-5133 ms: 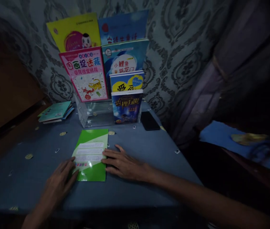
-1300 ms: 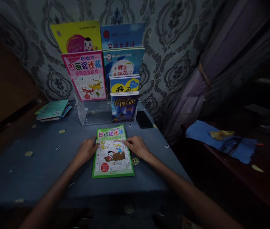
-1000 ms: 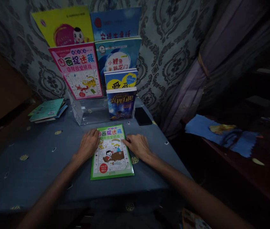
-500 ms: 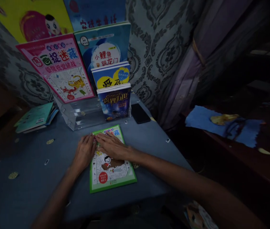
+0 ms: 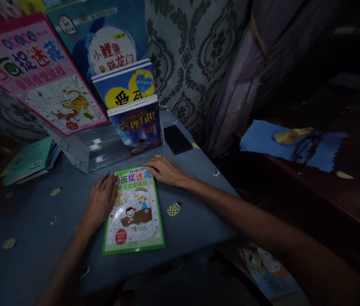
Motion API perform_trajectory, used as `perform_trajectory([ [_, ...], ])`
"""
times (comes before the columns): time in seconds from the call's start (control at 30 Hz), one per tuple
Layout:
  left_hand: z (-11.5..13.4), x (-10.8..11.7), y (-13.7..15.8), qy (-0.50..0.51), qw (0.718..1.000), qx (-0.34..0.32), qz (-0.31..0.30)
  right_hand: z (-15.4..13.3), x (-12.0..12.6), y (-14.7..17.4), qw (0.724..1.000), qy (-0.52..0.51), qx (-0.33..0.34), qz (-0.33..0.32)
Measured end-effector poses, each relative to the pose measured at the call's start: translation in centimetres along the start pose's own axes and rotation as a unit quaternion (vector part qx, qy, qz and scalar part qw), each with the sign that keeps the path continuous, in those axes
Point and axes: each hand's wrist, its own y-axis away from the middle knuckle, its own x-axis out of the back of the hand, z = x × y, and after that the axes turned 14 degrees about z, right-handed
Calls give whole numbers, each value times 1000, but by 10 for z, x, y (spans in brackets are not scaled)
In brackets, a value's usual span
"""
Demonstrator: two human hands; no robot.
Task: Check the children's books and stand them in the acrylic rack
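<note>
A green-bordered children's picture book lies flat on the table, its cover facing up with cartoon children and a brown log. My left hand rests along its left edge, fingers stretched out and touching the upper left side. At the top right corner of the book is my right hand, palm down with fingers extended over the edge. Neither hand grips anything. Beyond the book stands a clear acrylic rack holding a pink picture book and a dark blue book.
A black phone lies right of the rack. Teal books are stacked at the left. A blue cloth lies on a dark red surface to the right. Behind the table hang patterned wallpaper and a purple curtain.
My right hand has slid right across the cover to the top right corner, uncovering the title. My left hand stays at the left edge. The view has shifted closer and to the right.
</note>
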Motion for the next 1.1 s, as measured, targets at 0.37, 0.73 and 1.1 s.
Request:
perform_trajectory([
  [0.37, 43, 27, -25, -33, 997, -5, -65, -15, -2, 13, 990, -138, 18, -23],
  [0.73, 113, 22, 2, -76, 994, -44, -60, -12, 1, 9, 982, -188, -1, -33],
  [1.1, 113, 23, 2, -89, 992, -85, -13, -11, 5, 9, 972, -233, 2, -1],
])
